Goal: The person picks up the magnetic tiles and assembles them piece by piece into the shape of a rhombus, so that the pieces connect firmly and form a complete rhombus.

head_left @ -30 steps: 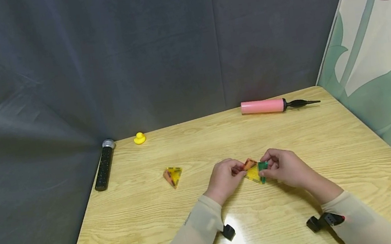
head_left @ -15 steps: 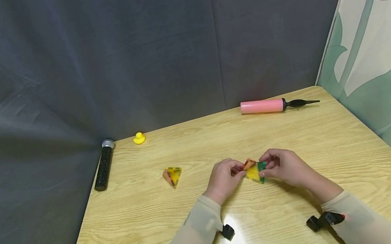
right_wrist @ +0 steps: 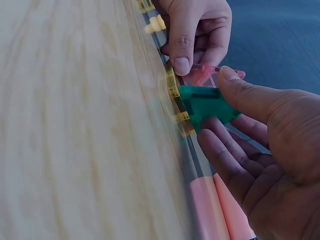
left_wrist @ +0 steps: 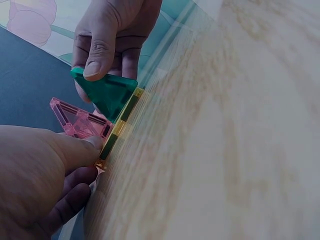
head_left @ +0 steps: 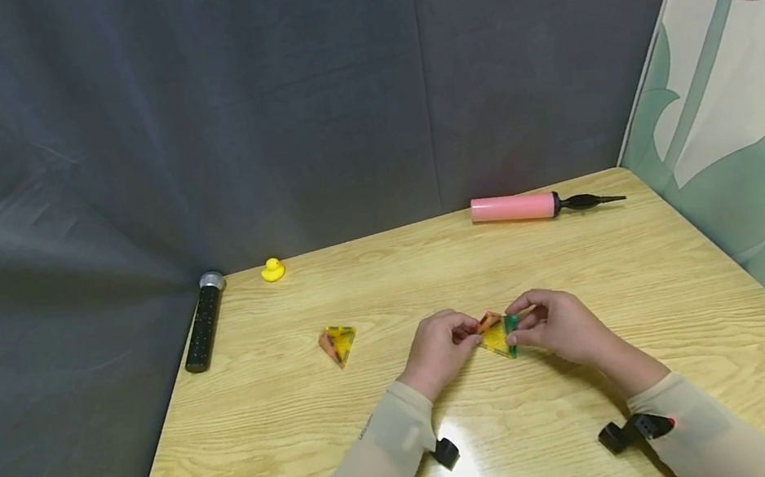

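Observation:
A yellow triangular magnetic tile lies flat on the table between my hands. A green triangular magnetic tile stands tilted up along its right edge. Along the far edge rises a pinkish-orange triangular magnetic tile, also tilted up. My left hand pinches the pinkish-orange tile near the yellow tile's left corner, its index fingertip partly hidden. With thumb on one face and fingers on the other, my right hand holds the green tile. Further left lies another joined pair, a yellow tile and an orange tile.
A black microphone lies at the table's left edge. Near the back edge sits a yellow toy duck. At the back right lies a pink hand pump with a black nozzle. A dark curtain hangs behind the table.
The green tile has tilted further upright over the yellow one's edge, with the right fingers shifting slightly left. The pinkish-orange tile has also tipped up a little. The left hand stays in place.

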A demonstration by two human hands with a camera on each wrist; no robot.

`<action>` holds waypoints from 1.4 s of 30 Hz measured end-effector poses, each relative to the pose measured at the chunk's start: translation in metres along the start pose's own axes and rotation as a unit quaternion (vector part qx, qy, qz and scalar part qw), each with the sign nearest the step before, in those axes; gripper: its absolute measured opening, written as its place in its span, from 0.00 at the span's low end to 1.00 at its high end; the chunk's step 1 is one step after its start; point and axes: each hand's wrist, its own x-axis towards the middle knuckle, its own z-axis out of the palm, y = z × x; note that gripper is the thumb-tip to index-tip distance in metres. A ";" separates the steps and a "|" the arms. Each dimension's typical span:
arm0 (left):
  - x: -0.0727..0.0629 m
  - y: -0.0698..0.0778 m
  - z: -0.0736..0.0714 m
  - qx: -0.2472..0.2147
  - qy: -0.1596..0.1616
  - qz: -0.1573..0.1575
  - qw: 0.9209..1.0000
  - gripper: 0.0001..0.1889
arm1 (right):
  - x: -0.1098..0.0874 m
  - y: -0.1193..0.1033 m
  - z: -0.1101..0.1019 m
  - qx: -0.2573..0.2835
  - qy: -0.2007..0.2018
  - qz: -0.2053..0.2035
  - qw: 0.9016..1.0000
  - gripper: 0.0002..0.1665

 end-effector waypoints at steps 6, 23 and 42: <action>0.000 -0.001 0.000 -0.005 0.000 0.002 1.000 0.06 | 0.001 0.000 0.002 0.018 0.005 0.004 1.000 0.24; -0.001 0.000 0.000 -0.018 -0.005 0.002 1.000 0.06 | 0.002 0.003 0.007 0.001 0.008 -0.059 0.998 0.26; 0.002 0.002 0.001 -0.032 -0.012 -0.002 0.999 0.09 | 0.002 0.006 0.009 -0.014 -0.001 -0.062 0.998 0.22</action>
